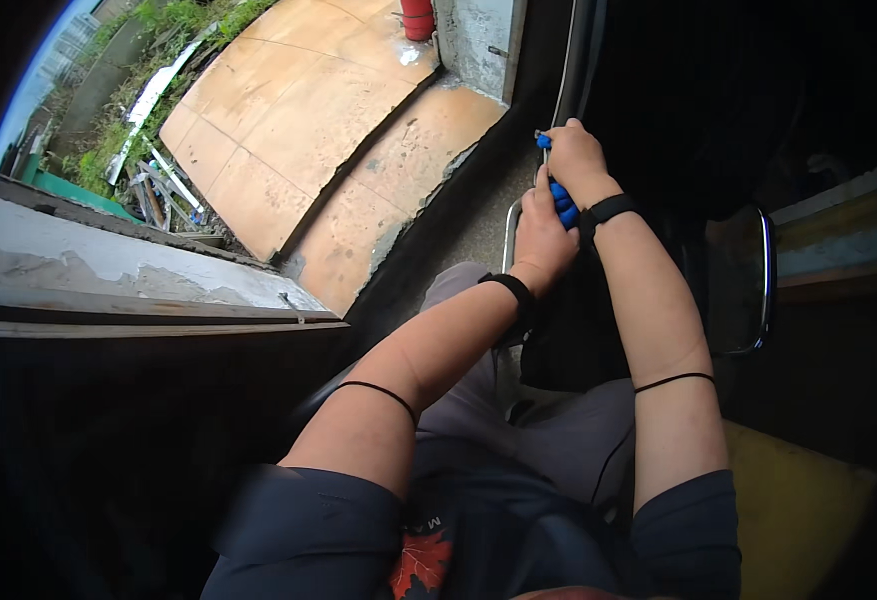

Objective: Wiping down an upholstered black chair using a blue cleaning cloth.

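Both of my arms reach forward to a blue-and-metal thing [564, 204], partly covered by my fingers, so its exact kind cannot be made out. My left hand [543, 238] is closed around its ribbed blue part, one finger stretched along a thin metal part. Just beyond, my right hand [578, 160] is closed too, against a small blue piece [544, 141] with a metal tip at its left side. The two hands are close together. Behind them a long dark edge with a pale strip [566, 85] runs up and away.
To the left, a doorway opens onto orange tiled slabs [289, 110] with broken edges, a red pipe [418, 20] and scrap pieces [164, 195]. A chrome-framed seat [765, 285] stands at my right. Below it lies a yellowish panel [794, 500]. Much around me is dark.
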Action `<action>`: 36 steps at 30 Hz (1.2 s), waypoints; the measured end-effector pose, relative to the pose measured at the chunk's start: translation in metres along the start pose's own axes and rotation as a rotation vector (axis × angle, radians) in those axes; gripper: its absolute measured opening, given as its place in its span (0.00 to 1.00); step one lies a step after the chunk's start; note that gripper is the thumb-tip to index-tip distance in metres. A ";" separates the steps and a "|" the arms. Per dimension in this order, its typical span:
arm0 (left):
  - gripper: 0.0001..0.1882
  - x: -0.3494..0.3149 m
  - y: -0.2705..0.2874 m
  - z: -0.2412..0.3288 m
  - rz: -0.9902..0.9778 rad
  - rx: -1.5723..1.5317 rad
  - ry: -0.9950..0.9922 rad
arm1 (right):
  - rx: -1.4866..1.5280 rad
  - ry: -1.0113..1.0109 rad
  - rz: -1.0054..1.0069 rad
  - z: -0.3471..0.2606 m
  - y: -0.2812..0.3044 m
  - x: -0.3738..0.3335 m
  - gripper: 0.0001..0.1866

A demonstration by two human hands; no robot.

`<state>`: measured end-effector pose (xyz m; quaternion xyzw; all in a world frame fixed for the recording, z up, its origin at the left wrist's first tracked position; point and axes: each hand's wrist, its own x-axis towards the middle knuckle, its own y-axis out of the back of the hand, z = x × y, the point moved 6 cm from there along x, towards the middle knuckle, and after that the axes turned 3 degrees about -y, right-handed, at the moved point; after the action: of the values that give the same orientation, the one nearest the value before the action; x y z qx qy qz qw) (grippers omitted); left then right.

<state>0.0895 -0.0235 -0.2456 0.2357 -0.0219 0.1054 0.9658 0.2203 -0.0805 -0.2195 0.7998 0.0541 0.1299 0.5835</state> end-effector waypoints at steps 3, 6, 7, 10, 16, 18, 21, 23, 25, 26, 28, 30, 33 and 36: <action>0.52 -0.002 -0.021 0.000 0.020 -0.086 -0.037 | -0.091 -0.022 0.028 0.009 0.004 -0.006 0.11; 0.53 -0.005 -0.029 -0.004 0.033 -0.125 -0.066 | -0.079 0.004 0.020 0.016 0.006 -0.018 0.12; 0.53 -0.005 -0.027 -0.005 0.013 -0.115 -0.048 | -0.035 -0.013 0.040 0.012 0.006 -0.023 0.12; 0.53 -0.004 -0.020 -0.004 0.042 -0.143 -0.057 | 0.017 0.039 0.098 0.001 0.010 -0.039 0.12; 0.54 -0.009 -0.017 0.002 -0.033 -0.176 0.054 | -0.022 0.031 -0.046 -0.006 0.022 -0.078 0.11; 0.55 -0.008 -0.006 0.007 -0.028 -0.148 0.036 | 0.003 0.041 -0.048 -0.010 0.026 -0.084 0.11; 0.54 -0.008 0.008 0.013 -0.098 -0.162 0.099 | 0.073 -0.004 -0.033 -0.011 0.020 -0.076 0.11; 0.53 -0.003 0.009 0.005 -0.087 -0.151 0.138 | 0.088 0.002 -0.023 -0.014 0.015 -0.071 0.10; 0.51 -0.006 0.000 0.006 -0.080 -0.165 0.134 | 0.137 -0.024 -0.020 -0.001 0.015 -0.059 0.10; 0.50 -0.005 -0.001 0.004 -0.028 -0.120 0.076 | 0.129 -0.022 -0.031 0.002 0.013 -0.052 0.10; 0.50 -0.005 -0.005 -0.008 0.037 -0.068 0.026 | 0.208 -0.098 0.001 0.009 0.009 -0.033 0.10; 0.50 -0.004 -0.013 -0.006 0.022 -0.078 0.023 | 0.238 -0.169 0.027 0.030 0.002 -0.009 0.10; 0.49 -0.001 -0.017 -0.002 0.016 -0.064 0.027 | 0.517 -0.380 -0.034 0.071 -0.014 0.008 0.11; 0.49 0.000 -0.019 -0.005 -0.008 -0.048 0.023 | 0.582 -0.377 -0.027 0.078 -0.021 0.005 0.13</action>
<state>0.0938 -0.0378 -0.2590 0.2115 -0.0123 0.1036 0.9718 0.2474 -0.1448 -0.2615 0.9418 -0.0092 -0.0487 0.3325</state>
